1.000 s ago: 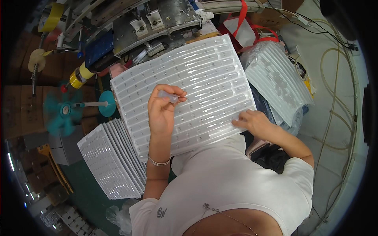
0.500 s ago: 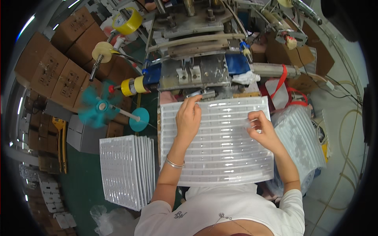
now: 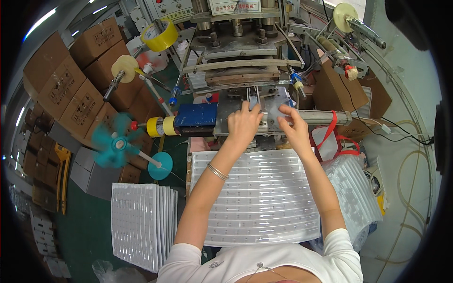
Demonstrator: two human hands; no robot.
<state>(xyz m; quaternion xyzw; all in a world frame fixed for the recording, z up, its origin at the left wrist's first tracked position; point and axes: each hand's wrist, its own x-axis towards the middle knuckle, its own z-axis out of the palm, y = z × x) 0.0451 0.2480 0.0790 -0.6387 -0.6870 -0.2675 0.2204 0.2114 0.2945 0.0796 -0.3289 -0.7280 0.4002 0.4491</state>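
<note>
My left hand [image 3: 243, 125] reaches over the metal plate [image 3: 230, 113] of a press, fingers extended and apart. Its fingertips touch or hover just above a small metal fixture [image 3: 254, 95]; contact is hard to tell. To its right, my right hand [image 3: 297, 129] is curled, thumb and forefinger around a small, blurred translucent piece [image 3: 275, 113], whose kind I cannot make out. Below both hands lies a wide white tray sheet [image 3: 259, 198] with ridged rows under shiny clear plastic. My forearms pass over its two sides.
Above the plate hangs the press head [image 3: 240, 75]. At left stand a teal fan [image 3: 118, 144], yellow tape rolls [image 3: 160, 35], cartons [image 3: 63, 89] and a stack of similar sheets [image 3: 137, 221]. Plastic-wrapped sheets [image 3: 351, 188] and a red-strapped bag [image 3: 328, 141] are at right.
Both hands have moved forward from above the tray sheet to the press plate. The plate with its blue side piece appears shifted right. The view has tilted up, showing more of the press.
</note>
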